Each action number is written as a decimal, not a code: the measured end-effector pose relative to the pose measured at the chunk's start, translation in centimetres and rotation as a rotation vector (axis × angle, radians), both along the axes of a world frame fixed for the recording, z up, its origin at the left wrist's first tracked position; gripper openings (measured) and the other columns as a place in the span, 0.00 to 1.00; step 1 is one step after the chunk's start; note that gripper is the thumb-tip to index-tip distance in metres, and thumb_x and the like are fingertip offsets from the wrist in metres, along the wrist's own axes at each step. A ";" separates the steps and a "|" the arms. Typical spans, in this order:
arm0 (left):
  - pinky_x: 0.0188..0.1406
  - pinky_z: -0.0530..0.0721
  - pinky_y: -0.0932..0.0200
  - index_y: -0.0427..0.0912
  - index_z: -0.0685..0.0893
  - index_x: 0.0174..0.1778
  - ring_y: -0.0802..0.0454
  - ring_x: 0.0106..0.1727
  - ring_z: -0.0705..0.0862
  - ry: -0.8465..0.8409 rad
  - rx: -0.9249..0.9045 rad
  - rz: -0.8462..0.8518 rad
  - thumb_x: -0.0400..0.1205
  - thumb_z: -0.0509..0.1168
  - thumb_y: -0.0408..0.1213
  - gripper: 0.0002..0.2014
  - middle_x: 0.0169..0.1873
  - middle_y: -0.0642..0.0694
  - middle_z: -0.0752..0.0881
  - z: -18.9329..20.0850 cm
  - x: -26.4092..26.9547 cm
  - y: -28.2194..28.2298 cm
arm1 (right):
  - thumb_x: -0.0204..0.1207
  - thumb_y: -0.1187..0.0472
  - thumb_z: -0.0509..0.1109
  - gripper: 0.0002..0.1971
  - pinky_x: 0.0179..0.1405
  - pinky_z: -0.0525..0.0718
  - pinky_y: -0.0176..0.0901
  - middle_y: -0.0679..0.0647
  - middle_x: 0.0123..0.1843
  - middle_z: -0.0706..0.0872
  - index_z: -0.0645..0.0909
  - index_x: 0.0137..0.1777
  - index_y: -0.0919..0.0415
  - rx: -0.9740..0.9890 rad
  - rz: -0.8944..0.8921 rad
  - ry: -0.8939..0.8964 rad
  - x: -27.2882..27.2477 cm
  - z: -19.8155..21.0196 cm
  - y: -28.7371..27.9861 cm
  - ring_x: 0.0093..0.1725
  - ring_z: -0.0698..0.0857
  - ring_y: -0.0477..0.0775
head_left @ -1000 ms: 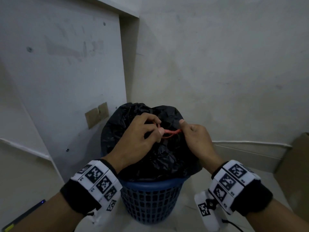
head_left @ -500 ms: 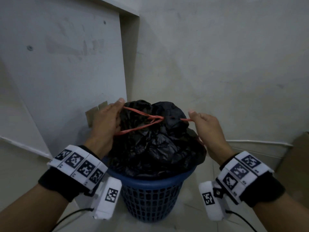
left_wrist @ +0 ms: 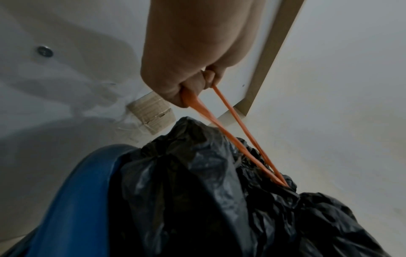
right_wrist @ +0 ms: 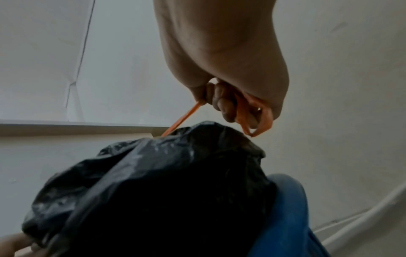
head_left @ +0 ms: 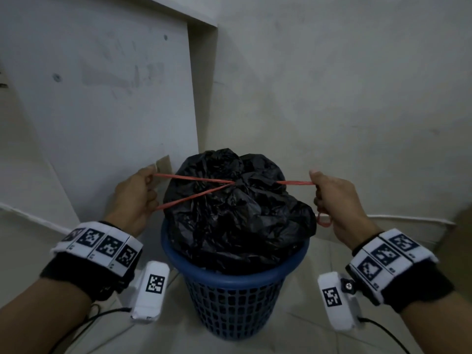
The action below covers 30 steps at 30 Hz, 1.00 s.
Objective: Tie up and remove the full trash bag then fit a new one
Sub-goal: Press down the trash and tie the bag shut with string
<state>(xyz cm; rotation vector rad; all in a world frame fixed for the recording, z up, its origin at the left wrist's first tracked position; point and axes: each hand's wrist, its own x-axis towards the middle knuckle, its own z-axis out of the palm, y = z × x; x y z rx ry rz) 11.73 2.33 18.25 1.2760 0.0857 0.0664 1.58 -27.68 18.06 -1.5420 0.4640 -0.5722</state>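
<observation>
A full black trash bag (head_left: 237, 213) bulges out of a blue slotted bin (head_left: 237, 297) in a corner. Its orange drawstring (head_left: 196, 178) is pulled taut to both sides from the gathered top. My left hand (head_left: 139, 198) grips the left loop of the drawstring (left_wrist: 222, 125) left of the bag (left_wrist: 219, 200). My right hand (head_left: 334, 198) grips the right end, whose slack loop (right_wrist: 255, 113) hangs out under the fist, just above the bag (right_wrist: 153, 191). The blue bin rim (left_wrist: 77, 200) shows beside the bag.
White walls close in behind and to the left. A taped cardboard patch (head_left: 163, 163) is on the left panel beside my left hand. A brown box edge (head_left: 462, 226) stands at the far right. Tiled floor (head_left: 293, 335) surrounds the bin.
Both hands have moved apart from the bag's middle, left hand leftward and right hand rightward, drawing the orange drawstring out taut and cinching the bag's top.
</observation>
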 end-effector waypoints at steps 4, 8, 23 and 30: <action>0.14 0.68 0.71 0.47 0.68 0.27 0.59 0.17 0.70 0.023 -0.188 -0.149 0.85 0.59 0.44 0.19 0.17 0.53 0.70 0.1 0.3 -0.5 | 0.80 0.48 0.69 0.21 0.27 0.67 0.44 0.50 0.25 0.76 0.72 0.27 0.55 0.273 0.110 -0.060 -0.2 0.5 -0.5 0.25 0.74 0.51; 0.40 0.84 0.63 0.47 0.75 0.29 0.53 0.39 0.88 -0.046 -0.387 -0.291 0.84 0.59 0.46 0.17 0.36 0.48 0.88 1.4 -0.6 -0.7 | 0.85 0.52 0.60 0.19 0.32 0.79 0.39 0.51 0.41 0.89 0.75 0.31 0.56 0.452 0.311 -0.213 -0.6 2.2 0.0 0.40 0.84 0.50; 0.18 0.76 0.63 0.48 0.79 0.66 0.57 0.16 0.71 -0.370 0.230 -0.405 0.85 0.48 0.58 0.24 0.28 0.48 0.82 3.5 -5.7 -7.3 | 0.80 0.71 0.60 0.15 0.48 0.82 0.40 0.49 0.53 0.91 0.85 0.58 0.59 0.232 0.508 -0.283 -1.2 3.9 4.4 0.51 0.89 0.54; 0.15 0.60 0.67 0.40 0.82 0.38 0.60 0.16 0.65 -0.317 0.537 -0.511 0.77 0.31 0.69 0.42 0.23 0.46 0.73 3.8 -7.7 -9.5 | 0.77 0.75 0.70 0.10 0.41 0.89 0.41 0.60 0.42 0.91 0.82 0.52 0.61 -0.044 0.513 -0.412 -1.6 4.0 7.2 0.37 0.88 0.52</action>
